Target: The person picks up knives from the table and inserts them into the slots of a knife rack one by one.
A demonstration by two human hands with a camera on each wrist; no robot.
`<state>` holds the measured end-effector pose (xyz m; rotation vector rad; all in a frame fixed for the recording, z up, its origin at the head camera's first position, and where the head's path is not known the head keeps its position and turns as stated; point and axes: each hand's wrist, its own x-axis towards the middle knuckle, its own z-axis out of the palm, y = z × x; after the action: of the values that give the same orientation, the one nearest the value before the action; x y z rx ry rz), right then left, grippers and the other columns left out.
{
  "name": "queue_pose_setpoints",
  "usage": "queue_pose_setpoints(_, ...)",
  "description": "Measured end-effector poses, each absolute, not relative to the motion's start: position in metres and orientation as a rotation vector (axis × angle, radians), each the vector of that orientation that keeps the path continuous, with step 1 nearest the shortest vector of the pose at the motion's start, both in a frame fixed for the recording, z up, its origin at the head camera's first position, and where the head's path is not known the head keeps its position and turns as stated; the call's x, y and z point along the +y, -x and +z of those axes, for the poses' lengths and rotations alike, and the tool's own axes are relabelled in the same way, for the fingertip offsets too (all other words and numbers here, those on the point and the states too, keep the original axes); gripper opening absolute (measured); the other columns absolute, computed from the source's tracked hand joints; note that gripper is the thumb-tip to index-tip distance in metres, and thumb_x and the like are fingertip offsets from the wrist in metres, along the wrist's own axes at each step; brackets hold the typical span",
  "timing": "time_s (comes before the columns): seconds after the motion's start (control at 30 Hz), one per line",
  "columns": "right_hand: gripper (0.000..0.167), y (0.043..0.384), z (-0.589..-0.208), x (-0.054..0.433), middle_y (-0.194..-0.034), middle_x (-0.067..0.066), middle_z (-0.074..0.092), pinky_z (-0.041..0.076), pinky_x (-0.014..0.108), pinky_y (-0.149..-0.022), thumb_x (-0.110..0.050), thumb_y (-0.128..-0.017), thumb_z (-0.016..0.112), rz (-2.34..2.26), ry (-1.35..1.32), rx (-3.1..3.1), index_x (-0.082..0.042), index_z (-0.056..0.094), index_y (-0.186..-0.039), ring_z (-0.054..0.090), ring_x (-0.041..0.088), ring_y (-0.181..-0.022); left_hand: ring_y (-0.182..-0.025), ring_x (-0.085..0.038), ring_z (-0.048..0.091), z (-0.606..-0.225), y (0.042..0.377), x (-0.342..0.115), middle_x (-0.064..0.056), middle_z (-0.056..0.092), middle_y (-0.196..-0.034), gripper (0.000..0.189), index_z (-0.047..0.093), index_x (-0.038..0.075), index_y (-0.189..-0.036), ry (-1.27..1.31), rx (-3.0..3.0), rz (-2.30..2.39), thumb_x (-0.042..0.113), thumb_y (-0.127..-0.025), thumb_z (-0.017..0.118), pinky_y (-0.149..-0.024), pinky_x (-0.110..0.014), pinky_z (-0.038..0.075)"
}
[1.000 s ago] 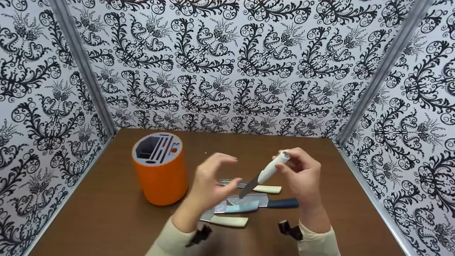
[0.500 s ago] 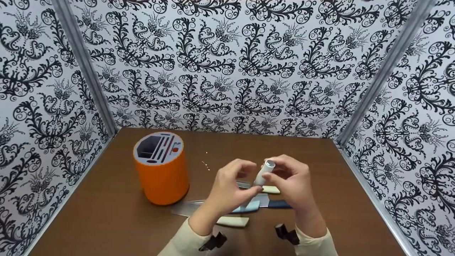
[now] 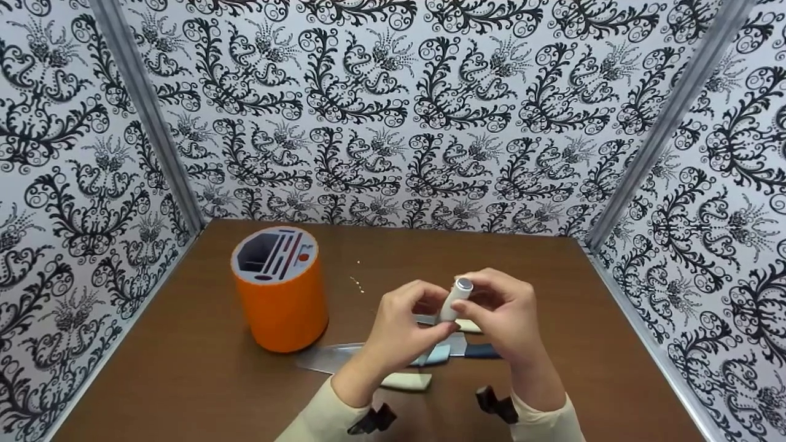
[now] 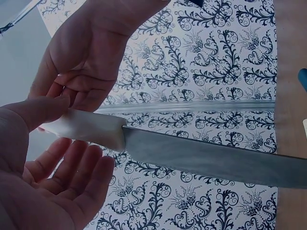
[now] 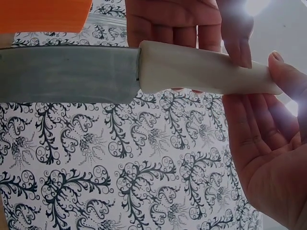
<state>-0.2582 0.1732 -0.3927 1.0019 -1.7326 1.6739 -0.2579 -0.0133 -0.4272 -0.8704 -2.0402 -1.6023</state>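
Note:
Both hands hold a kitchen knife with an off-white handle (image 3: 453, 307) over the table, its metal-capped butt facing up in the head view. My right hand (image 3: 508, 310) pinches the butt end between thumb and fingers. Lower on the same handle, my left hand (image 3: 402, 322) has its thumb on one side and its fingers on the other. In the left wrist view the broad grey blade (image 4: 206, 155) points away from both hands. The right wrist view shows the left fingers behind the handle (image 5: 187, 69), partly hidden by it.
Beneath the hands lie knives with a pale green handle (image 3: 410, 381), a light blue handle (image 3: 437, 355), a navy handle (image 3: 482, 351) and a cream handle (image 3: 470, 326). An orange knife block (image 3: 282, 313) with a slotted grey top stands left. Patterned walls enclose the table (image 3: 202, 368).
My right hand has brought the knife left and tilted it more upright. My left hand has moved right and taken hold of its handle. Over the last half second both hands barely moved.

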Motion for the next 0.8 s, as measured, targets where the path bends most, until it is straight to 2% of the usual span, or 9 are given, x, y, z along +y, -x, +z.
queue_pose_setpoints(0.23, 0.032, 0.2581, -0.3931, 0.1728, -0.096, -0.001, 0.078, 0.064, 0.021, -0.069, 0.02, -0.075, 0.083, 1.674, -1.011, -1.731, 0.01, 0.076, -0.105, 0.075, 0.007, -0.083, -0.09, -0.009, 0.075, -0.4282, 0.2589, -0.0134, 0.002, 0.077, -0.101, 0.029, 0.076, 0.014, -0.108, 0.882, -2.045, -1.657, 0.011, -0.083, 0.089, -0.082, -0.028, 0.066)
queue_pose_setpoints(0.5, 0.033, 0.2583, -0.3925, 0.173, -0.097, -0.002, 0.077, 0.064, 0.021, -0.069, 0.021, -0.074, 0.083, 1.652, -1.003, -1.742, 0.011, 0.075, -0.105, 0.077, 0.008, -0.082, -0.088, -0.009, 0.075, -0.4281, 0.2591, -0.0128, -0.002, 0.076, -0.099, 0.03, 0.076, 0.012, -0.108, 0.896, -2.029, -1.702, 0.005, -0.082, 0.088, -0.08, -0.038, 0.067)
queue_pose_setpoints(0.8, 0.032, 0.2586, -0.3926, 0.173, -0.096, -0.002, 0.077, 0.063, 0.02, -0.068, 0.015, -0.075, 0.086, 1.639, -1.018, -1.762, 0.008, 0.077, -0.106, 0.077, 0.008, -0.083, -0.085, -0.007, 0.075, -0.4259, 0.256, -0.0126, 0.0, 0.077, -0.099, 0.029, 0.076, 0.013, -0.106, 0.858, -2.06, -1.684, 0.007, -0.081, 0.09, -0.077, -0.027, 0.066)
